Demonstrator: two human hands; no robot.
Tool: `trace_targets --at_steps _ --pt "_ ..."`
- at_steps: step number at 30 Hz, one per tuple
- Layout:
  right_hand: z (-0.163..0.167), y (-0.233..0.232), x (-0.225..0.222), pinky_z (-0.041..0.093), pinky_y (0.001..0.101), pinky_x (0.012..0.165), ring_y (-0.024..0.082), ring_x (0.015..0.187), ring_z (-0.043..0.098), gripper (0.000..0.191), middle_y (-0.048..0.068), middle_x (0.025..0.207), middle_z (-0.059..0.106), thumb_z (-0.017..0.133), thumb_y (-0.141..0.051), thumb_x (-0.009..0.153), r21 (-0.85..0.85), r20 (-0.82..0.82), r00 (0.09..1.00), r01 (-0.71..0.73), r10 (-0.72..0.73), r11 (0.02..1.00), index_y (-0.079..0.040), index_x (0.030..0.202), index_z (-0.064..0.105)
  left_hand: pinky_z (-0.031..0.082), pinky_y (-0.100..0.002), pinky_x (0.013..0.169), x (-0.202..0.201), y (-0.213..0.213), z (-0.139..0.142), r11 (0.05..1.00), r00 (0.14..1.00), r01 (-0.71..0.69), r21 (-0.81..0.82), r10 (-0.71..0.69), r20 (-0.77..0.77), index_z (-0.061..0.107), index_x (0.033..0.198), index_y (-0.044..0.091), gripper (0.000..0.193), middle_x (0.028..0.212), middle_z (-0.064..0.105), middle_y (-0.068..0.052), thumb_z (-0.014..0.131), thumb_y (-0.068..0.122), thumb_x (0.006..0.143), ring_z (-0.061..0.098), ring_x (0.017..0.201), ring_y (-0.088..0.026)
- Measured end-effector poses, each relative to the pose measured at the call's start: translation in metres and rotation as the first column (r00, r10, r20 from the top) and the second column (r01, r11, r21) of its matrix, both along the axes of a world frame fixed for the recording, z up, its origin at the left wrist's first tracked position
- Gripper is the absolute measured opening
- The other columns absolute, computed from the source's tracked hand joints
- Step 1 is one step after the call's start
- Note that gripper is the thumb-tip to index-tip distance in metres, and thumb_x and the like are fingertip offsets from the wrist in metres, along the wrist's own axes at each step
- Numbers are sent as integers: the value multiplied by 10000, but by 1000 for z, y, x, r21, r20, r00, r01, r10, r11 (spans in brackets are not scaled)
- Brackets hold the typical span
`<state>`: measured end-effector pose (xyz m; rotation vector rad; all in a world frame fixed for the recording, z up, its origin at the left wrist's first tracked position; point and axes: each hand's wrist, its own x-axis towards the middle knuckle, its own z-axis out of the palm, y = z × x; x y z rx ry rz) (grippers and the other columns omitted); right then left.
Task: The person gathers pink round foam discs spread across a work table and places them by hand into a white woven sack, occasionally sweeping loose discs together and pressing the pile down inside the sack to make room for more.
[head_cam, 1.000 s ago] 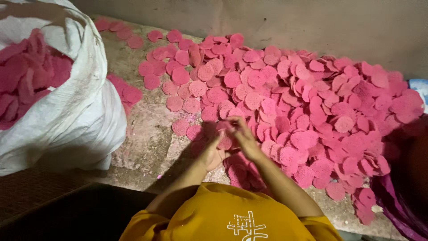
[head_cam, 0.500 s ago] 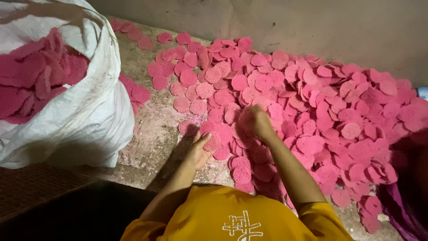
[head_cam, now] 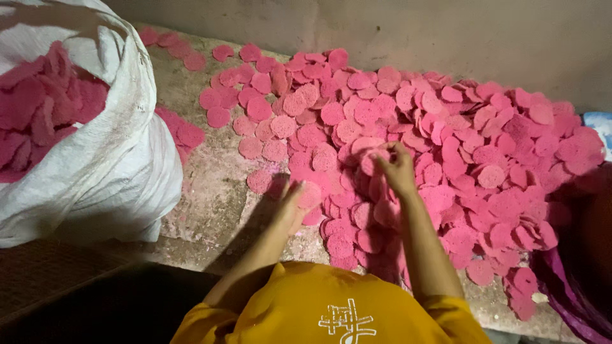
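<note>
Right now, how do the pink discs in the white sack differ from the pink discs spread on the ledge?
The discs in the white sack are heaped together; the discs on the ledge lie spread in a thin, overlapping layer. Both hands, left and right, work at the ledge discs; none touch the sack's. Both lots are round and pink.

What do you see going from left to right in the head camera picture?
White sack full of pink discs → bare patch of ledge → left hand → right hand → big heap of pink discs → purple cloth.
</note>
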<state>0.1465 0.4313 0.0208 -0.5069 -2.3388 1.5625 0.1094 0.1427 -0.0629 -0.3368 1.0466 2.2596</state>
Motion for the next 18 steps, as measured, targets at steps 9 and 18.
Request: trace_targets --at_steps 9,18 --pt "-1 -78 -29 567 515 1003 294 1131 667 444 149 1230 671 750 -364 935 221 -69 960 -251 272 943 -87 1258 619 574 -471 965 -10 -34 96 973 889 -193 -124 120 -442 380 1562 121 862 1400 478 -154 753 -51 804 527 1268 -323" --pt "9 -57 -73 526 632 895 554 1292 375 1071 217 1496 353 930 -445 680 714 468 879 -310 -98 628 -306 1536 301 585 -459 861 -79 -293 244 -109 222 -971 -213 -78 -972 666 1278 -40 322 1144 736 -212 696 238 1117 688 952 -397"
